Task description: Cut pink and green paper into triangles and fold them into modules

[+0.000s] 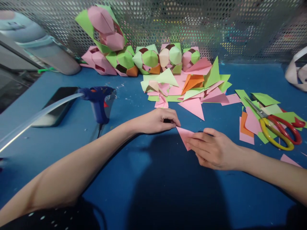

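A small pink paper triangle [184, 135], apparently folded, lies between my two hands just above the blue table. The fingertips of my left hand [160, 120] pinch its upper left corner. From the right, my right hand [213, 150] has its fingers pressed along the triangle's other side, with the thumb hidden. Just beyond the hands is a pile of pink, green and orange paper pieces [193, 101], several of them folded.
A blue glue gun [98, 103] with a long glue stick [40, 115] stands at left beside a phone [57, 107]. Scissors [278, 127] rest on paper scraps [251, 123] at right. Folded paper balls [150, 59] line the perforated metal panel [216, 28]; a bottle [57, 52] stands far left.
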Action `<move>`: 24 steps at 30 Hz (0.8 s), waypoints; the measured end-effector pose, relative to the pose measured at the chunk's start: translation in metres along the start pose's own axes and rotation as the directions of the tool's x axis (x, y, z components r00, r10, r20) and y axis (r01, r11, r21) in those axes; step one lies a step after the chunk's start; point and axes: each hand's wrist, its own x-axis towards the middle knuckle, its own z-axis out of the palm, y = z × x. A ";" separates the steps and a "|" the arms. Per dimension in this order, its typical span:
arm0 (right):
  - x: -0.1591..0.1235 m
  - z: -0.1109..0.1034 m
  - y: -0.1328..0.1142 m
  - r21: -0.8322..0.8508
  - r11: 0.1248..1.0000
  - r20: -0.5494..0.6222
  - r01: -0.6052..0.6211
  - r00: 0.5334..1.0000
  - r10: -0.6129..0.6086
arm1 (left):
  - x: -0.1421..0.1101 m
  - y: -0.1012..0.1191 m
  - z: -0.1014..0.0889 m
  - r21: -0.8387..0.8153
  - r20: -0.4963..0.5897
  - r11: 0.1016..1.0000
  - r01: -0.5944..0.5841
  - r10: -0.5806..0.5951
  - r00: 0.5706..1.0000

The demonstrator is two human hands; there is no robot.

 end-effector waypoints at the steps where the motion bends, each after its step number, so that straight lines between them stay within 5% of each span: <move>1: 0.000 0.000 0.000 0.012 1.000 0.001 -0.006 1.000 0.006 | 0.000 0.003 0.000 0.013 -0.010 1.000 0.028 -0.028 1.000; 5: 0.001 0.001 0.000 0.039 0.999 0.016 -0.015 1.000 0.014 | -0.004 0.033 0.017 0.346 -0.174 0.924 0.161 -0.106 0.979; 6: 0.001 0.001 0.000 0.037 0.999 0.017 -0.016 1.000 0.016 | -0.007 0.043 0.026 0.489 -0.174 0.859 0.154 -0.077 0.982; 10: 0.001 0.002 0.000 -0.006 1.000 -0.005 0.013 1.000 -0.013 | -0.022 0.083 0.064 0.606 -0.080 0.793 0.062 -0.017 0.997; 12: 0.001 0.002 0.000 -0.011 1.000 0.001 0.018 1.000 -0.018 | -0.027 0.093 0.077 0.792 -0.033 0.611 0.022 0.007 0.999; 16: 0.000 0.001 0.000 0.030 1.000 0.010 0.001 1.000 -0.001 | -0.031 0.091 0.089 0.904 -0.055 0.426 0.026 0.056 0.997; 24: 0.002 -0.001 0.000 0.057 0.998 0.010 -0.006 1.000 0.006 | -0.031 0.075 0.097 0.923 -0.124 0.377 0.076 0.104 0.987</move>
